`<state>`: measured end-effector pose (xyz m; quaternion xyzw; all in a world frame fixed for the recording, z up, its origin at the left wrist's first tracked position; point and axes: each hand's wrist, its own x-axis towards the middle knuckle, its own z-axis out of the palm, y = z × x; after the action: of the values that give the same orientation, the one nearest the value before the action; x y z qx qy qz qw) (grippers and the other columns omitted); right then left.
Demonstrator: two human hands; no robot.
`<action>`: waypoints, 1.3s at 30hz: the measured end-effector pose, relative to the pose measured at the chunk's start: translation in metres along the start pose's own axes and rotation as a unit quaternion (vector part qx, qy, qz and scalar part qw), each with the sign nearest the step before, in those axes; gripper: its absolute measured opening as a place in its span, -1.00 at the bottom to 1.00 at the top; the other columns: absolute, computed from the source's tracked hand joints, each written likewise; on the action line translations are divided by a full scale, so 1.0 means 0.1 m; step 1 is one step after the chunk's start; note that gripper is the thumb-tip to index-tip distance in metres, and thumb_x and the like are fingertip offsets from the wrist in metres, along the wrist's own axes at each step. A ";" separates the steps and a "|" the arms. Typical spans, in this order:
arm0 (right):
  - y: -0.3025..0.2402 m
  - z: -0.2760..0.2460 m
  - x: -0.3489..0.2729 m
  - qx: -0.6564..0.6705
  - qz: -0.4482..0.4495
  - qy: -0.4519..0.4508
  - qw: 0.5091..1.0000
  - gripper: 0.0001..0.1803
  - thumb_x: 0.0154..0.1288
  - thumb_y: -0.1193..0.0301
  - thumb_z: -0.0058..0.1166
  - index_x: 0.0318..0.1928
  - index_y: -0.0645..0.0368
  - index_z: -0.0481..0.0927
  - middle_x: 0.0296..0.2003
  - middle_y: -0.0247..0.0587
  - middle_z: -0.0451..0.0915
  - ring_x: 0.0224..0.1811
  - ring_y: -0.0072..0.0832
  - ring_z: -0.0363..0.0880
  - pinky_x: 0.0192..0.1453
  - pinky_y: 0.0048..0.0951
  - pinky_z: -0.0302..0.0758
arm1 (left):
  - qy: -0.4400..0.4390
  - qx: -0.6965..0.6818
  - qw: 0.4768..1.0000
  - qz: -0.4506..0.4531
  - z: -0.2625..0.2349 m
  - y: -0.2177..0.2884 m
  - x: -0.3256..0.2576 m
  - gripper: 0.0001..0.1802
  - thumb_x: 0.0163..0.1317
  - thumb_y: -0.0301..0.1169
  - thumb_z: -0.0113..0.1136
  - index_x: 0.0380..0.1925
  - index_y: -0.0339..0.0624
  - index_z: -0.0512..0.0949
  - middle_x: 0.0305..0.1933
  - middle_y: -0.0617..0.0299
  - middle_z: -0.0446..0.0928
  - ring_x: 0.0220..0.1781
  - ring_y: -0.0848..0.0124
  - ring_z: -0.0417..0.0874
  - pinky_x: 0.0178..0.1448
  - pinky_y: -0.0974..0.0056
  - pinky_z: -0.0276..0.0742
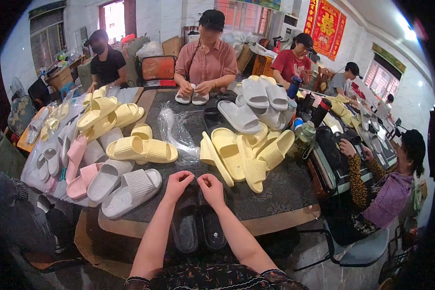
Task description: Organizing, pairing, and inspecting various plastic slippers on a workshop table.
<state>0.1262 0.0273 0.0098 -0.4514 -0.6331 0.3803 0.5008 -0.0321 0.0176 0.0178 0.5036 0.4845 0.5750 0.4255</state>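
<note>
My left hand (pixel 180 183) and my right hand (pixel 210 188) are side by side over the near part of the dark table, a small gap between their fingertips. Both are closed in a pinch; anything between the fingers is too small to make out. Below them, between my forearms, lies a pair of black slippers, the left slipper (pixel 185 228) beside the right slipper (pixel 214 227), dark against the dark surface. Just beyond my hands is a crumpled clear plastic bag (pixel 178 129). A grey slipper (pixel 132 192) lies left of my left hand, and a yellow slipper (pixel 228 151) stands right of it.
Yellow, grey and pink slippers (pixel 76 157) crowd the left side. A grey and yellow pile (pixel 244 116) rises at the right, near a glass bottle (pixel 306 137) and dark flask (pixel 320 112). Across the table a person (pixel 205 63) handles slippers; several others work around.
</note>
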 end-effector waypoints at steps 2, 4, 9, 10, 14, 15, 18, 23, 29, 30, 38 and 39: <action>0.01 0.00 0.00 -0.002 -0.004 0.003 1.000 -0.86 0.25 0.41 0.16 -0.28 0.24 0.59 -0.43 -0.39 0.58 -0.38 -0.69 0.50 -0.24 -0.59 0.45 | -0.007 0.003 1.000 0.008 0.01 0.01 0.01 -0.86 0.15 -0.46 0.28 -0.33 -0.31 0.64 -0.44 0.41 0.57 -0.37 0.66 0.49 -0.26 0.49 0.41; -0.03 0.01 0.01 0.001 -0.010 0.008 1.000 -0.87 0.25 0.42 0.16 -0.29 0.24 0.58 -0.45 -0.41 0.57 -0.39 -0.70 0.48 -0.25 -0.59 0.44 | -0.020 0.002 1.000 -0.010 -0.02 0.00 0.03 -0.85 0.15 -0.45 0.29 -0.33 -0.31 0.64 -0.43 0.42 0.57 -0.37 0.67 0.48 -0.27 0.50 0.40; -0.04 0.02 0.00 0.027 -0.006 -0.002 1.000 -0.89 0.25 0.44 0.14 -0.32 0.24 0.56 -0.48 -0.45 0.51 -0.42 -0.73 0.42 -0.29 -0.61 0.41 | -0.028 0.017 0.999 -0.019 -0.04 0.00 0.03 -0.85 0.15 -0.45 0.27 -0.33 -0.31 0.63 -0.41 0.41 0.57 -0.35 0.65 0.48 -0.24 0.50 0.40; -0.06 0.03 0.00 0.044 -0.002 0.003 0.999 -0.89 0.25 0.44 0.14 -0.32 0.23 0.55 -0.49 -0.47 0.50 -0.43 -0.74 0.40 -0.30 -0.62 0.39 | -0.036 0.000 0.999 -0.021 -0.05 -0.02 0.03 -0.85 0.15 -0.44 0.28 -0.33 -0.30 0.64 -0.41 0.42 0.56 -0.35 0.66 0.48 -0.24 0.50 0.40; 0.07 0.03 0.05 0.051 -0.021 0.000 0.998 -0.88 0.26 0.43 0.13 -0.30 0.24 0.55 -0.48 -0.48 0.50 -0.42 -0.75 0.40 -0.31 -0.62 0.39 | -0.044 -0.028 0.998 -0.022 -0.01 -0.02 0.04 -0.86 0.16 -0.44 0.28 -0.32 -0.29 0.63 -0.39 0.43 0.56 -0.35 0.66 0.48 -0.23 0.51 0.40; 0.06 0.03 0.05 0.053 -0.020 -0.004 0.998 -0.88 0.26 0.43 0.13 -0.30 0.24 0.55 -0.48 -0.48 0.50 -0.42 -0.75 0.40 -0.31 -0.62 0.39 | -0.044 -0.030 0.998 -0.017 -0.02 -0.02 0.05 -0.86 0.16 -0.44 0.27 -0.32 -0.29 0.63 -0.39 0.43 0.56 -0.35 0.66 0.48 -0.24 0.50 0.40; 0.02 0.04 0.04 0.055 0.011 -0.015 0.998 -0.83 0.25 0.36 0.14 -0.29 0.22 0.57 -0.49 -0.31 0.54 -0.43 -0.62 0.47 -0.29 -0.52 0.42 | -0.041 -0.042 0.998 -0.025 -0.04 -0.03 0.04 -0.85 0.17 -0.44 0.27 -0.32 -0.29 0.63 -0.39 0.43 0.56 -0.34 0.67 0.47 -0.23 0.50 0.40; 0.01 0.06 0.02 0.032 -0.016 -0.006 0.999 -0.85 0.28 0.40 0.13 -0.30 0.25 0.58 -0.48 -0.45 0.54 -0.40 -0.73 0.44 -0.27 -0.60 0.41 | -0.048 -0.047 0.998 -0.006 -0.05 -0.06 0.08 -0.85 0.18 -0.43 0.27 -0.31 -0.30 0.63 -0.38 0.45 0.56 -0.32 0.66 0.47 -0.21 0.51 0.39; -0.05 0.00 0.01 0.058 0.017 -0.019 0.998 -0.86 0.29 0.41 0.12 -0.29 0.25 0.57 -0.45 -0.43 0.54 -0.38 -0.71 0.45 -0.26 -0.60 0.42 | -0.060 -0.016 0.998 -0.033 -0.02 0.01 0.00 -0.85 0.17 -0.45 0.26 -0.30 -0.29 0.63 -0.36 0.42 0.57 -0.30 0.64 0.50 -0.18 0.50 0.42; -0.07 0.00 0.02 0.058 0.006 -0.022 0.998 -0.86 0.29 0.41 0.12 -0.29 0.25 0.57 -0.45 -0.43 0.54 -0.37 -0.71 0.45 -0.25 -0.60 0.42 | -0.061 -0.032 0.997 -0.031 -0.02 0.03 0.00 -0.85 0.17 -0.44 0.26 -0.30 -0.29 0.64 -0.36 0.42 0.57 -0.30 0.64 0.50 -0.17 0.50 0.42; 0.02 0.02 0.07 0.090 -0.001 -0.024 0.996 -0.87 0.28 0.43 0.11 -0.30 0.25 0.54 -0.44 -0.39 0.54 -0.36 -0.69 0.47 -0.22 -0.58 0.43 | -0.100 -0.030 0.994 -0.043 -0.04 0.02 0.05 -0.85 0.18 -0.44 0.22 -0.35 -0.31 0.64 -0.40 0.35 0.58 -0.32 0.61 0.53 -0.19 0.46 0.45; 0.02 0.01 0.11 0.100 -0.005 -0.022 0.995 -0.86 0.26 0.42 0.11 -0.32 0.26 0.53 -0.44 -0.35 0.56 -0.38 -0.66 0.48 -0.24 -0.55 0.45 | -0.103 -0.040 0.993 -0.046 0.02 0.08 0.10 -0.85 0.18 -0.44 0.22 -0.35 -0.32 0.63 -0.40 0.35 0.58 -0.33 0.61 0.53 -0.20 0.46 0.45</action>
<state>0.1246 0.0383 0.0109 -0.3874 -0.6049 0.4493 0.5312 -0.0314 0.0261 0.0272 0.5196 0.4374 0.5186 0.5194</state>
